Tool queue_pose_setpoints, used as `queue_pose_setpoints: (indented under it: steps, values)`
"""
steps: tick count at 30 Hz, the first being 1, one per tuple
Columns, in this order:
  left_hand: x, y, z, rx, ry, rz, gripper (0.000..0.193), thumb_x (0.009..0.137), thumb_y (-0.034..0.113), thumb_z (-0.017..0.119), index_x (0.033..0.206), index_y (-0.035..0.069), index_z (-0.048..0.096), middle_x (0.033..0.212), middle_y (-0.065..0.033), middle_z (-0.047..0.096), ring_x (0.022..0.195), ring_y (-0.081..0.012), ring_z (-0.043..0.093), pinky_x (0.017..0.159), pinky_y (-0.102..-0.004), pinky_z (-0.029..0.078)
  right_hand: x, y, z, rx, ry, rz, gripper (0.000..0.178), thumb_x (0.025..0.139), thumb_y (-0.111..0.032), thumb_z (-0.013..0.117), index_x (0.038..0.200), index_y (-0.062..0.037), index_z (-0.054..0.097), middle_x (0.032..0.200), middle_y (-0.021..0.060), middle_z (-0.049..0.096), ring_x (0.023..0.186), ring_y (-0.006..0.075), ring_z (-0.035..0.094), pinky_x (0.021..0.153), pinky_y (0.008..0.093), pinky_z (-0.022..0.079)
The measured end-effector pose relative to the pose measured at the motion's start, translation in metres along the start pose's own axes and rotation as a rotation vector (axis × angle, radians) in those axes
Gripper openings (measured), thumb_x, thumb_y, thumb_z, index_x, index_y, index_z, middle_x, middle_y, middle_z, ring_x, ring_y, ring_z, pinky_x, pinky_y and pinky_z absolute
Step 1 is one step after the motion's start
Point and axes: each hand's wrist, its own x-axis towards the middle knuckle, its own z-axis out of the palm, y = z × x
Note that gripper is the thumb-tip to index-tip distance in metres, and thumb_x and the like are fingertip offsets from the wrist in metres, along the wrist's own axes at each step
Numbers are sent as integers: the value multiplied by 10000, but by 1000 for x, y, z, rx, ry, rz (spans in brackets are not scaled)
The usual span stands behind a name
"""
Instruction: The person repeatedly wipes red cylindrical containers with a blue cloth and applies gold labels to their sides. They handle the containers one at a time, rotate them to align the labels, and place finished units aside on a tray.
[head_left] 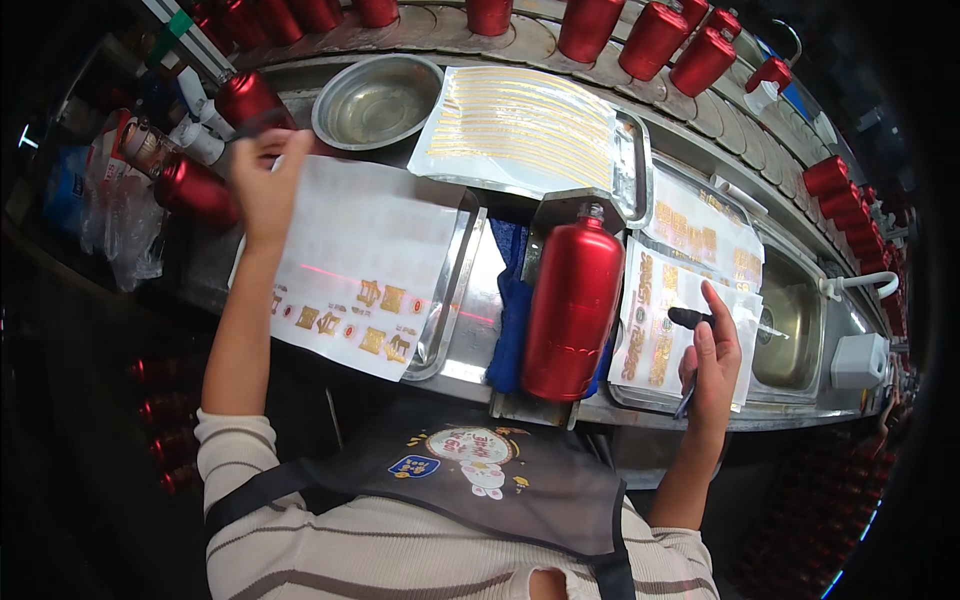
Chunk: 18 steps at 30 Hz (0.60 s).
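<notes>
My left hand (268,190) is raised over the upper left corner of a white decal sheet (350,235) with gold and red prints. Its fingers are bent and smeared by motion; whether they pinch the sheet cannot be made out. Over more gold-printed sheets (650,340) is my right hand (714,355), index finger stretched up, a thin blue-grey flat piece (686,396) showing at its palm. A black piece (690,318) juts from its fingers, either a finger cover or a handle. Between my hands a glossy red bottle (572,305) lies tilted in a metal holder, on blue cloth (508,300).
Behind stand a metal bowl (378,100) and a tray (632,165) under a yellow-striped sheet (520,125). Red bottles (590,30) line a conveyor (540,40) at the back. More bottles (195,188) are at the left; a sink (790,320) with a white tap (865,285) is right.
</notes>
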Motion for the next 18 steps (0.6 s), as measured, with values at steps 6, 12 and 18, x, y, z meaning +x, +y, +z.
queue_pose_setpoints:
  steps: [6, 12, 18]
  values:
    - [-13, 31, 113, 243, -453, -237, 612, 673, 440, 849, 934, -48, 588, 844, -161, 705, 820, -288, 700, 752, -391, 542, -1, -7, 31, -31, -112, -56, 588, 946, -212, 640, 1458, -4, 438, 1070, 63, 660, 655, 15, 417, 547, 166, 302]
    - [-19, 30, 112, 234, -435, -203, 496, 686, 323, 838, 912, -35, 580, 812, -130, 703, 781, -282, 693, 742, -398, 543, -11, 12, 15, 12, -52, 76, 595, 938, -218, 641, 1457, -4, 442, 1000, 21, 631, 643, 8, 400, 527, 169, 273]
    - [-12, 51, 93, 327, -406, -37, 314, 755, 205, 776, 840, -25, 579, 740, -154, 686, 734, -310, 686, 707, -412, 532, 1, 6, 9, -70, -45, -8, 579, 937, -204, 629, 1450, 0, 455, 944, 26, 609, 745, 51, 484, 637, 180, 376]
